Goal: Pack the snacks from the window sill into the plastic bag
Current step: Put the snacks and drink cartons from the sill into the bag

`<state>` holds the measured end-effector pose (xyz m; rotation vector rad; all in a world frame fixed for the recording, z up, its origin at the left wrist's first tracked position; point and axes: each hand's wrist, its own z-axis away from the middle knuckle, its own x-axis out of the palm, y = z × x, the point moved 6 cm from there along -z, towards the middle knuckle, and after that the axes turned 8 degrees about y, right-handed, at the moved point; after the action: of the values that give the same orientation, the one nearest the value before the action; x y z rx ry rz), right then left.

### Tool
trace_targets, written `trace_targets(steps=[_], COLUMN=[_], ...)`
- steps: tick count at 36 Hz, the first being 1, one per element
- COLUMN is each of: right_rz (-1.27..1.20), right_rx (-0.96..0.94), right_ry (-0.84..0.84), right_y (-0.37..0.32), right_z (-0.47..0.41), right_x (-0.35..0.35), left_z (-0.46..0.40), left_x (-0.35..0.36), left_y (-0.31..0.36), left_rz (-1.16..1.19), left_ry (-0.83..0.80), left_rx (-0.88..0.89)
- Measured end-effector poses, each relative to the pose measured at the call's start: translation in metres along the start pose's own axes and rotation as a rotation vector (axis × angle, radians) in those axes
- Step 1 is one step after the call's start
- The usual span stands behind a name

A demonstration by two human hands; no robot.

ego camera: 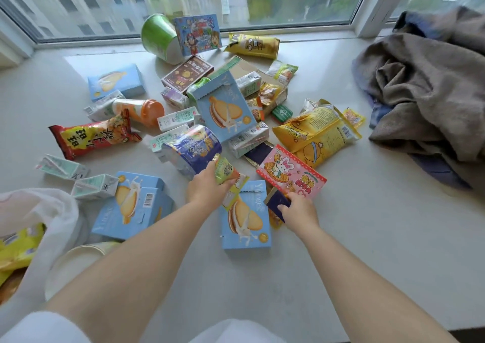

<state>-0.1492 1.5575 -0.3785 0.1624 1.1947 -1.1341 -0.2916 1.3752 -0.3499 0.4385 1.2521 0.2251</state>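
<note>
Reaching over the window sill (341, 250), the head view shows both hands busy at once. The left hand (207, 189) grips a small green-and-orange sachet (224, 169), fingers curled round it, just above a blue biscuit box (246, 219). The right hand (299, 212) pinches a dark navy packet (278, 202) together with a pink rabbit pouch (291, 176) that fans out toward twelve o'clock from the fingers.

Snacks lie scattered from the centre up to twelve o'clock; the white plastic bag (52, 211) sits at eight o'clock, mouth open, with yellow packets already inside.

Handling, as a judgement: the sachets and pouches look light, soft and crinkly, likely slippery on their film, so a pinch at a sealed edge should hold them. The yellow puffed bag (320, 135) at two o'clock probably crushes easily and wants a loose grasp by its top seam. The blue boxes look stiff and light, best taken across their short sides. The green cup (160, 38) at eleven o'clock, lying tilted, is rigid but could dent.

Writing: the blue boxes read roughly "Yiloger", though the script is hard to make out. The red packet (91, 138) at nine o'clock carries large yellow Chinese characters; smaller print elsewhere is too fine to read. A grey-brown cloth (425, 88) is heaped at two to three o'clock.
</note>
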Motion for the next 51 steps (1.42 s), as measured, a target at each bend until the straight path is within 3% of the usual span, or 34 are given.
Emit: trace_targets(steps=[3,8,15,22,30,36,39,43,46,51], right_rz=[0.021,0.131,0.067,-0.077,-0.311,-0.323,-0.405,-0.480,-0.340,0.195], right_rx=[0.005,-0.024,0.030,-0.038,0.044,0.019,0.000,0.012,0.033,-0.076], right_ry=[0.009,-0.125,-0.107,0.029,0.147,0.253,0.248,0.176,0.073,-0.052], right_y=[-0.001,-0.005,-0.008,-0.028,-0.042,-0.058,-0.069,-0.081,-0.083,-0.075], right_z=[-0.004,-0.003,0.002,-0.016,-0.093,-0.152,-0.178,-0.209,-0.227,-0.232], right_x=[0.015,0.042,0.048,-0.011,-0.096,-0.140,-0.151,-0.142,-0.118,-0.081], left_z=[0.004,0.006,0.002,-0.014,-0.053,-0.081,-0.087,-0.096,-0.100,-0.102], left_x=[0.002,0.005,0.004,-0.002,0.019,0.049,0.071,0.092,0.103,0.110], left_y=[-0.010,-0.022,-0.015,0.024,0.079,0.107,0.113,0.115,0.119,0.123], left_rz=[-0.026,-0.065,-0.061,0.029,0.001,0.015,-0.033,-0.086,-0.104,-0.126], left_ry=[-0.025,-0.048,-0.049,0.031,-0.009,-0.181,-0.323,-0.383,-0.423,-0.434], left_rx=[-0.013,-0.032,-0.035,-0.017,0.017,0.076,0.090,0.111,0.137,0.124])
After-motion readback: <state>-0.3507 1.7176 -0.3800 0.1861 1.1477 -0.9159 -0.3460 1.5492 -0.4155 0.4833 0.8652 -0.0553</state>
